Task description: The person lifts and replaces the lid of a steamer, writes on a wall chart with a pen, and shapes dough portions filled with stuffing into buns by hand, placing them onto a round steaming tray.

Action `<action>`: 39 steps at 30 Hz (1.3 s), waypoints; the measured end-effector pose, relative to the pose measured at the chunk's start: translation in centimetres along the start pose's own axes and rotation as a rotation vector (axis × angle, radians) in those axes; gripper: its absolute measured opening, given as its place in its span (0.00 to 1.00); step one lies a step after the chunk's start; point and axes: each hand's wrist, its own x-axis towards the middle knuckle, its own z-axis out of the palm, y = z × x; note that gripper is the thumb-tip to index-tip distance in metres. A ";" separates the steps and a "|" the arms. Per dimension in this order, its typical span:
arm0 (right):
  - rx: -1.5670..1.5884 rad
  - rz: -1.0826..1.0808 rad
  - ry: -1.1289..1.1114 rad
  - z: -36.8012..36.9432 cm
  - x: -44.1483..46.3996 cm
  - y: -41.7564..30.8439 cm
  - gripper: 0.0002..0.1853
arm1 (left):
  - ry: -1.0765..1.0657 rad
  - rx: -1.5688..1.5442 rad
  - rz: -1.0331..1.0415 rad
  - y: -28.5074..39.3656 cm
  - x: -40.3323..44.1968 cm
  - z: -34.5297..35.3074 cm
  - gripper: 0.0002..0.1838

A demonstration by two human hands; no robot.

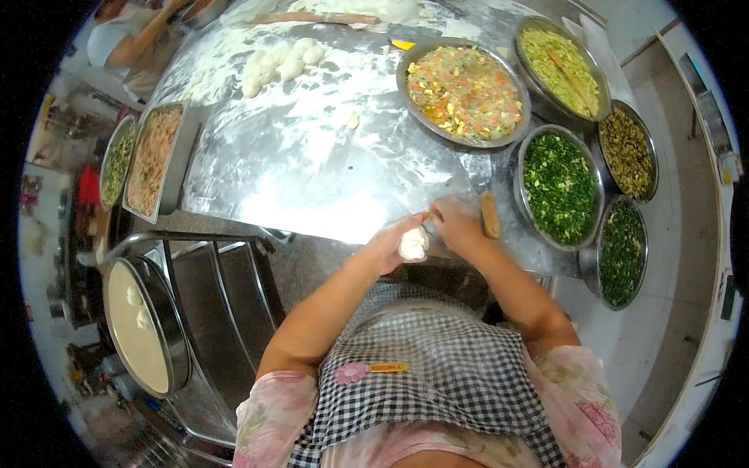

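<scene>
My left hand [385,243] is curled around a small white stuffed bun [413,245] with a gathered top, just off the front edge of the metal table. Close beside it, my right hand [456,225] has its fingers drawn together near the left fingertips. A small brownish bit shows between the two hands; what it is I cannot make out. By the right wrist, a flat wooden handle or spatula [490,216] lies at the table edge.
Pans of vegetable filling [466,93] and greens [559,187] crowd the right. A meat-filling tray [154,160] sits left. Dough pieces [282,65] and a rolling pin [316,17] lie on the floured table [312,171]. A steamer [136,351] holding buns stands lower left. Another person [129,47] is upper left.
</scene>
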 end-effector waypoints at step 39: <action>0.203 -0.193 0.016 -6.0 -0.4 -11.0 0.10 | 0.127 -0.472 0.261 3.7 -3.0 2.4 0.13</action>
